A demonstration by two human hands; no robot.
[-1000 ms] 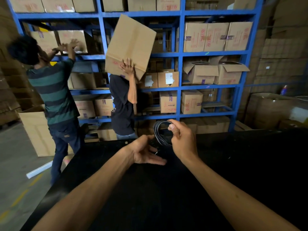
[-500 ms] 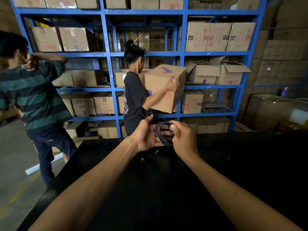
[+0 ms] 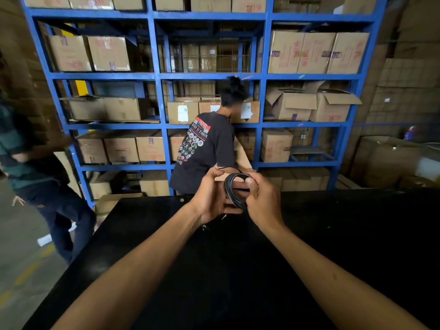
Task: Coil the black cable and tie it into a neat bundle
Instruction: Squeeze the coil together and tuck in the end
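The black cable [image 3: 230,191] is wound into a small upright coil of several loops, held in the air just above the far part of the black table [image 3: 238,270]. My right hand [image 3: 264,201] pinches the coil's right side, thumb on top. My left hand [image 3: 212,196] closes on its left side, and a thin loose strand runs from its fingertips over the top of the coil. The lower part of the coil is hidden between my palms.
Behind the table stands a blue shelf rack [image 3: 157,77] full of cardboard boxes. A person in a black T-shirt [image 3: 207,148] bends at the rack right beyond my hands. Another person in a striped shirt [image 3: 28,163] walks at the left on the concrete floor.
My left hand rose from open and apart to gripping the coil's left side. The person in black put down a box and turned to the rack; the striped-shirt person moved left.
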